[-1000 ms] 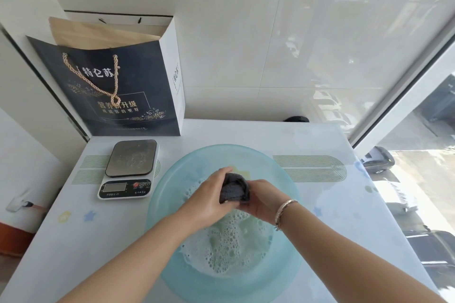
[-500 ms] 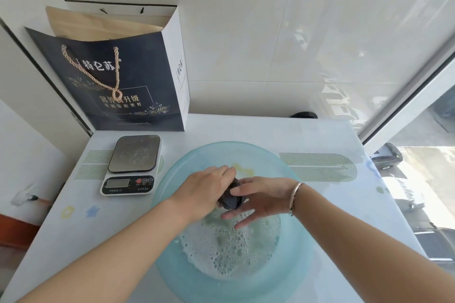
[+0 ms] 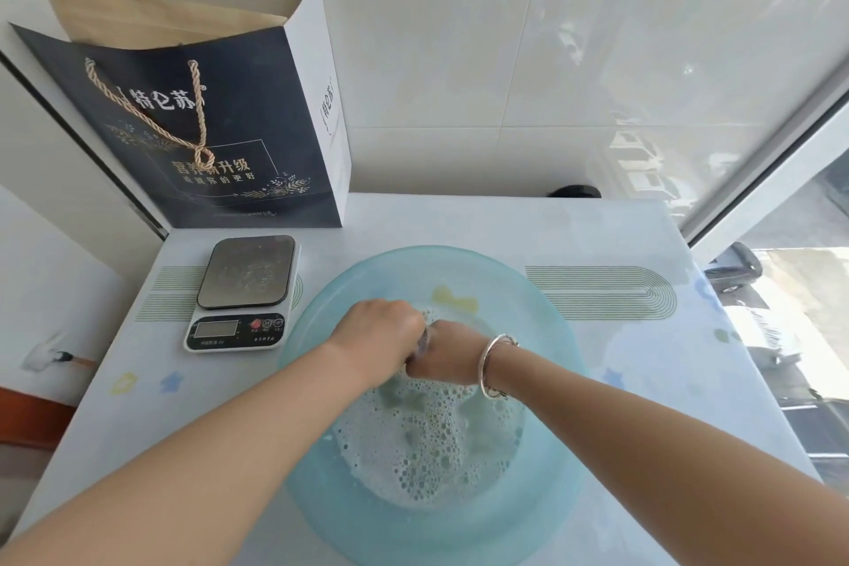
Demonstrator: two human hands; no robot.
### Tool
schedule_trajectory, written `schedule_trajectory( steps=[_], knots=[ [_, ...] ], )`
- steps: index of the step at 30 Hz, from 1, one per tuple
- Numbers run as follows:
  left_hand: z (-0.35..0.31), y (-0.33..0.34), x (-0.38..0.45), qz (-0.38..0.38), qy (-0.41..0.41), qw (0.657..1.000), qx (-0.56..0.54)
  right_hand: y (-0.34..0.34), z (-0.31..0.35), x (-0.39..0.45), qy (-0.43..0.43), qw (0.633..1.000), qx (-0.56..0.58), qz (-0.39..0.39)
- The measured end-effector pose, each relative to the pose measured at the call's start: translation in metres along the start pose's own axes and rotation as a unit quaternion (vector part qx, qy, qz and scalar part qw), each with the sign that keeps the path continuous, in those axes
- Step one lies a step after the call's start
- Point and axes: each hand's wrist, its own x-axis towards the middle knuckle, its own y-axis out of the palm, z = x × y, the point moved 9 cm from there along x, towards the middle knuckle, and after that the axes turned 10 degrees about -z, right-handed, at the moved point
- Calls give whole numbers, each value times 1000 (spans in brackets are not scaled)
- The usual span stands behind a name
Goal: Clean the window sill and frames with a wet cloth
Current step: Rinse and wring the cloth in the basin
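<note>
Both fists are balled knuckle to knuckle over the basin (image 3: 321, 335), left hand (image 3: 381, 335) and right hand (image 3: 448, 352) each curled tight, and the cloth (image 3: 423, 339) is almost wholly buried between them: only a dark, wet sliver shows at the seam where the two grips meet. That seam is the thing to watch, because the cloth looks to run across from one fist into the other, left to right, parallel to the desk's near edge, though its real length and ends are hidden. Neither hand is nearer; both have it equally. It reads as a wringing squeeze above the suds (image 3: 427, 441). Outward, the window frame (image 3: 753, 216) rises past the desk's far right corner, on the right hand's side, well apart from the basin.
</note>
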Motion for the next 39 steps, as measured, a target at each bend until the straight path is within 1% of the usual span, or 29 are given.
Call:
schedule_trajectory(
  steps=[2, 4, 6, 7, 9, 11, 13, 15, 16, 17, 18, 19, 20, 21, 22, 23, 24, 25, 26, 27, 28, 29, 31, 33, 34, 35, 36, 38, 39],
  knots=[
    [1, 9, -1, 18, -32, 999, -18, -10, -2, -3, -22, 991, -103, -77],
    [0, 20, -5, 44, -64, 996, -47, -17, -1, -6, -58, 968, -208, -127],
    [1, 34, -11, 87, -113, 983, -119, -19, 9, -10, -133, 939, -279, -152],
    [1, 43, -14, 117, -139, 966, -183, -19, 15, -13, -171, 925, -303, -155],
    [-6, 56, -20, 175, -176, 908, -339, -20, 21, -14, -216, 906, -327, -162],
    [-6, 58, -26, 195, -208, 849, -445, -22, 21, -13, -240, 891, -342, -177],
    [-7, 59, -32, 207, -234, 786, -533, -29, 22, -13, -269, 870, -340, -236],
    [-13, 57, -40, 228, -244, 700, -632, -34, 22, -14, -289, 862, -314, -275],
    [-16, 54, -43, 227, -248, 658, -673, -37, 22, -14, -283, 868, -284, -294],
    [-15, 51, -43, 209, -258, 635, -698, -45, 20, -15, -253, 882, -246, -312],
    [-10, 50, -41, 174, -270, 643, -696, -51, 14, -14, -199, 901, -209, -323],
    [-2, 46, -37, 124, -275, 679, -669, -55, 4, -13, -131, 924, -144, -328],
    [7, 41, -32, 66, -274, 726, -628, -55, -12, -12, -59, 945, -46, -319],
    [16, 34, -28, 0, -265, 771, -579, -48, -28, -9, 18, 954, 85, -287],
    [24, 25, -25, -66, -250, 807, -531, -35, -42, -7, 96, 939, 243, -225],
    [29, 16, -24, -122, -223, 836, -486, -14, -49, -6, 165, 892, 400, -129],
    [30, 8, -24, -157, -189, 864, -439, 7, -44, -10, 209, 832, 514, -15],
    [29, 4, -24, -172, -155, 891, -391, 22, -35, -16, 216, 787, 570, 91],
    [25, 0, -26, -179, -124, 912, -348, 29, -24, -23, 195, 765, 588, 177],
    [22, -3, -28, -185, -96, 927, -311, 32, -11, -31, 163, 753, 588, 246],
    [18, -6, -30, -193, -69, 937, -281, 34, -3, -38, 134, 749, 580, 291],
    [12, -11, -32, -204, -36, 943, -259, 33, 3, -43, 111, 750, 572, 314],
    [-3, -21, -36, -229, 51, 954, -186, 34, 12, -49, 69, 765, 541, 341],
    [-12, -22, -37, -239, 106, 962, -85, 41, 16, -47, 54, 802, 477, 355],
    [-14, -20, -34, -225, 111, 968, -18, 43, 14, -43, 57, 835, 429, 340],
    [-16, -19, -32, -214, 110, 970, 39, 45, 9, -34, 65, 877, 365, 306],
    [-18, -16, -28, -173, 98, 977, 76, 42, 5, -25, 76, 919, 293, 253],
    [-15, -6, -21, -92, 35, 991, 94, 21, 3, -11, 54, 986, 124, 96],
    [-10, -2, -20, -64, -18, 995, 76, 7, 6, -8, 24, 999, 29, 13]
  ],
)
